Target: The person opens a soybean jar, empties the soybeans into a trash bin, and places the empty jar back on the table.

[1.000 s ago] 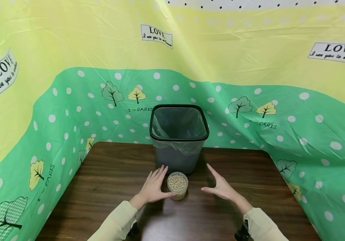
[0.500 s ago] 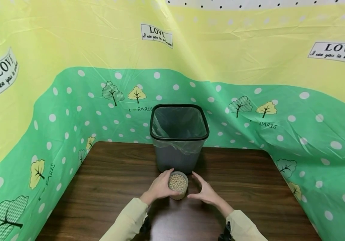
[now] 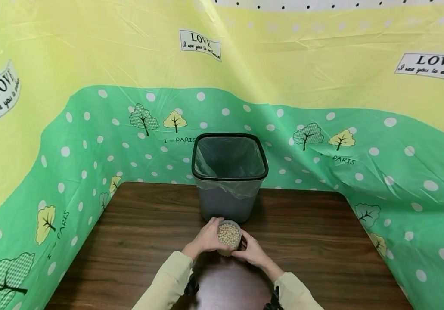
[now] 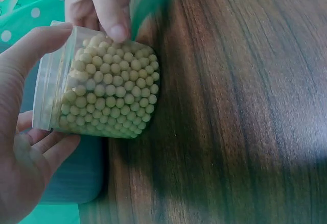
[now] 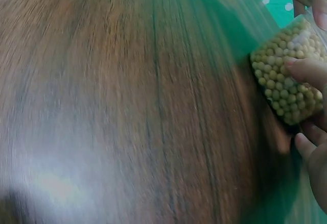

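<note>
A clear plastic jar (image 3: 228,235) full of small round pale beads, perhaps dried beans, stands on the table just in front of the bin. Its top is uncovered in the head view. My left hand (image 3: 207,237) grips the jar's left side near the rim, thumb across the near side and fingers behind. From the right, my right hand (image 3: 253,250) holds the jar lower down, its thumb pressed to the wall. The left wrist view shows the jar (image 4: 107,86) side-on between both hands. In the right wrist view the right thumb (image 5: 306,71) lies across the beads' wall.
A grey waste bin (image 3: 225,200) with a black rim and clear liner stands right behind the jar. The dark wooden table (image 3: 148,224) spreads to both sides. Green and yellow printed cloth (image 3: 307,90) closes in the back and sides.
My right hand has come in from the right and taken hold of the jar. My left hand has moved rightward and closed around its left side. The jar has barely shifted.
</note>
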Tool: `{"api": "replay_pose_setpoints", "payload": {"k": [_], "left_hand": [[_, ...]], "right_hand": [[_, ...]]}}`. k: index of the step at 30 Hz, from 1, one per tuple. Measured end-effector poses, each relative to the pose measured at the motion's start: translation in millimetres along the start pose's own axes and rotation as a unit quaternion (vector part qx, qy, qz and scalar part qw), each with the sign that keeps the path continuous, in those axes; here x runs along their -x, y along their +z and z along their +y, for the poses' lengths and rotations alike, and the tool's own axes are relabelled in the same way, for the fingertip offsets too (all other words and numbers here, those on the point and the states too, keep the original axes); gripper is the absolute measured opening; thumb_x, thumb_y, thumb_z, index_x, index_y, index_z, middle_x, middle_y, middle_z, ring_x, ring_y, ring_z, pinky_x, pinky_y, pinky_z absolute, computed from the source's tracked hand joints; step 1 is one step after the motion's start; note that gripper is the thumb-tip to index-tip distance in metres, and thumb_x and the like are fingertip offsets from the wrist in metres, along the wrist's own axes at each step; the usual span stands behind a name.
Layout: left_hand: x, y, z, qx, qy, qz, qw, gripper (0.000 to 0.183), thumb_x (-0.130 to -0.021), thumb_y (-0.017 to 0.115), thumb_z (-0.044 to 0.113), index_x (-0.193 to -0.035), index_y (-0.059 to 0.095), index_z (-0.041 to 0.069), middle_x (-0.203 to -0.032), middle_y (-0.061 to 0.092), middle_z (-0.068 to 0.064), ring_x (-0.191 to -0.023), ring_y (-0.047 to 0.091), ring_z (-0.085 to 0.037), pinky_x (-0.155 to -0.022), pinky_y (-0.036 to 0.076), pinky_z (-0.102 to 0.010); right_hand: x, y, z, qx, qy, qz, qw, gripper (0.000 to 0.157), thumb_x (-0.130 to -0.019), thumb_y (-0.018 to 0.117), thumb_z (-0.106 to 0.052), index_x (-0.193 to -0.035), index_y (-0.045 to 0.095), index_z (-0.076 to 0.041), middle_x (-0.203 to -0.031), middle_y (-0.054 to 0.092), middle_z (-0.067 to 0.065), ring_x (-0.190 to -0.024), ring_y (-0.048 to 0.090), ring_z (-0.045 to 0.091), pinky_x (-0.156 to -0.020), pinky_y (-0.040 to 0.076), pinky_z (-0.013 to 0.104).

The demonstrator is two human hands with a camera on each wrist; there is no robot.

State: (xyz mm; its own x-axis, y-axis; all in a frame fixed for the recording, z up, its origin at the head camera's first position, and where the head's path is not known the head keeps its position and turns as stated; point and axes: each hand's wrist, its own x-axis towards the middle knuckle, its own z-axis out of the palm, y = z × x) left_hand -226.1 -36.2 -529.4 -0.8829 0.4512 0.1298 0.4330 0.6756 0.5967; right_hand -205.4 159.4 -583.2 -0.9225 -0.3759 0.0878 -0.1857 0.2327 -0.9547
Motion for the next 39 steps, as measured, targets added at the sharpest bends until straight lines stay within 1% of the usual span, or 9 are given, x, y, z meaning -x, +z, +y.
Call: {"api": "replay_pose_setpoints", "payload": {"k": [3,8,14,21,26,28,32,35,39], "left_hand": [[-1.3,0.2,-0.6,0.008,-0.008,-0.003,0.9999,0.088,-0.058,0.081,0.043,-0.126,0.043,0.001,-0.116,0.048,-0.010,-0.102,0.053,-0.024,-0.086,0.046,-0.036],[-2.2,0.6,-2.2,0.010,-0.010,0.005,0.9999,0.086,-0.055,0.082,0.042,-0.122,0.046,0.003,-0.113,0.050,-0.007,-0.101,0.053,-0.021,-0.086,0.046,-0.035],[0.2,1.5,-4.2,0.032,-0.009,0.019,0.9993,0.085,-0.053,0.084,0.039,-0.121,0.048,0.003,-0.112,0.052,-0.007,-0.100,0.054,-0.022,-0.085,0.046,-0.037],[6.1,-2.2,-5.7,0.066,-0.016,0.028,0.9973,0.087,-0.053,0.083,0.043,-0.122,0.048,0.005,-0.112,0.053,-0.004,-0.100,0.053,-0.021,-0.083,0.046,-0.038],[10.7,-14.8,-3.3,0.092,-0.007,0.048,0.9946,0.087,-0.054,0.083,0.045,-0.123,0.049,0.006,-0.113,0.054,-0.004,-0.102,0.053,-0.022,-0.085,0.045,-0.040],[12.3,-22.1,-0.8,0.100,-0.002,0.056,0.9934,0.087,-0.054,0.083,0.044,-0.124,0.049,0.007,-0.115,0.054,-0.004,-0.103,0.053,-0.022,-0.086,0.045,-0.040],[15.6,-38.5,6.2,0.131,0.007,0.063,0.9893,0.087,-0.054,0.084,0.042,-0.125,0.048,0.007,-0.117,0.054,-0.005,-0.104,0.053,-0.022,-0.086,0.045,-0.041],[18.1,-51.7,13.5,0.164,0.008,0.062,0.9845,0.086,-0.055,0.085,0.036,-0.126,0.048,0.007,-0.118,0.054,-0.006,-0.104,0.053,-0.021,-0.085,0.045,-0.039],[21.9,-72.1,28.2,0.210,0.018,0.049,0.9763,0.081,-0.058,0.086,0.022,-0.126,0.046,0.003,-0.118,0.054,-0.010,-0.102,0.053,-0.022,-0.083,0.047,-0.033]], "right_hand": [[-1.2,3.2,3.1,-0.019,0.006,0.004,1.000,0.080,-0.072,0.073,0.001,-0.137,0.026,0.009,-0.135,0.034,0.028,-0.123,0.036,0.041,-0.092,0.043,0.038],[-0.8,6.1,4.1,-0.020,0.006,0.015,1.000,0.080,-0.072,0.074,0.000,-0.137,0.028,0.006,-0.136,0.035,0.026,-0.124,0.035,0.039,-0.092,0.043,0.035],[1.8,8.1,0.3,-0.029,-0.003,0.013,0.999,0.079,-0.074,0.074,-0.004,-0.138,0.028,0.004,-0.137,0.034,0.026,-0.124,0.035,0.039,-0.092,0.043,0.037],[0.8,7.2,-3.0,-0.012,-0.011,0.017,1.000,0.079,-0.072,0.075,-0.004,-0.136,0.031,0.006,-0.135,0.037,0.027,-0.122,0.037,0.041,-0.091,0.043,0.039],[1.8,2.6,-22.8,0.018,-0.045,0.028,0.998,0.076,-0.072,0.076,-0.010,-0.136,0.036,0.000,-0.134,0.040,0.021,-0.121,0.040,0.039,-0.095,0.039,0.047],[3.6,0.7,-42.4,0.027,-0.054,0.031,0.998,0.073,-0.072,0.076,-0.010,-0.134,0.039,-0.001,-0.132,0.043,0.018,-0.120,0.042,0.036,-0.096,0.037,0.048],[5.6,-2.1,-80.8,0.047,-0.084,0.042,0.994,0.070,-0.069,0.077,-0.005,-0.129,0.044,0.004,-0.124,0.048,0.019,-0.114,0.046,0.035,-0.093,0.038,0.050],[4.7,-4.2,-99.8,0.063,-0.111,0.048,0.991,0.068,-0.067,0.078,-0.002,-0.126,0.045,0.007,-0.121,0.049,0.020,-0.111,0.048,0.033,-0.090,0.042,0.046],[2.6,-9.1,-116.0,0.075,-0.140,0.042,0.986,0.067,-0.068,0.078,-0.002,-0.126,0.045,0.007,-0.120,0.049,0.019,-0.109,0.050,0.026,-0.089,0.046,0.034]]}}
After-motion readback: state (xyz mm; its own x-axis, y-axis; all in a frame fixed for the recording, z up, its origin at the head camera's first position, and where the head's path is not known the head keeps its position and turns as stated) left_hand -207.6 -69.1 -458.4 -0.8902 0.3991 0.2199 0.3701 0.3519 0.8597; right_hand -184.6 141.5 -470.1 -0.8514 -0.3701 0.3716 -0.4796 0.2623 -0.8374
